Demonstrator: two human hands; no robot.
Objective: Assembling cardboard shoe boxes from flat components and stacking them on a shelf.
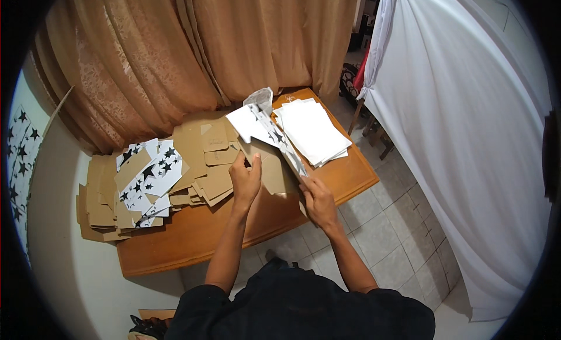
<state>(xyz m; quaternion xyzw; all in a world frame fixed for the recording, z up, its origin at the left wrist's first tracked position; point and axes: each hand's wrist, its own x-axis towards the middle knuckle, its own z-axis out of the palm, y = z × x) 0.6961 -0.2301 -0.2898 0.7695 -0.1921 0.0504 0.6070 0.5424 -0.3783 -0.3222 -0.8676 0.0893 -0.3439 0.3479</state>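
Wooden table [198, 237] carries it all: brown cardboard cut-outs [213, 159] heaped across the middle, star-printed sheets [149, 179] left, white paper stack [312, 132] right, possibly a crumpled bag [260, 98] behind.

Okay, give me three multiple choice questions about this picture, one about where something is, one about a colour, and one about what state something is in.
1. Where is the stack of plain white sheets?
A. at the table's right end
B. on the floor
C. on a chair

2. What colour are the stars on the printed sheets?
A. red
B. black
C. green

3. How is the star-printed sheet above the wooden table held?
A. lying flat, untouched
B. rolled into a tube
C. lifted, gripped by both hands

Answers: 1 A, the white pile sits at the right end. 2 B, the stars are black on white. 3 C, the left hand and right hand both grip it.
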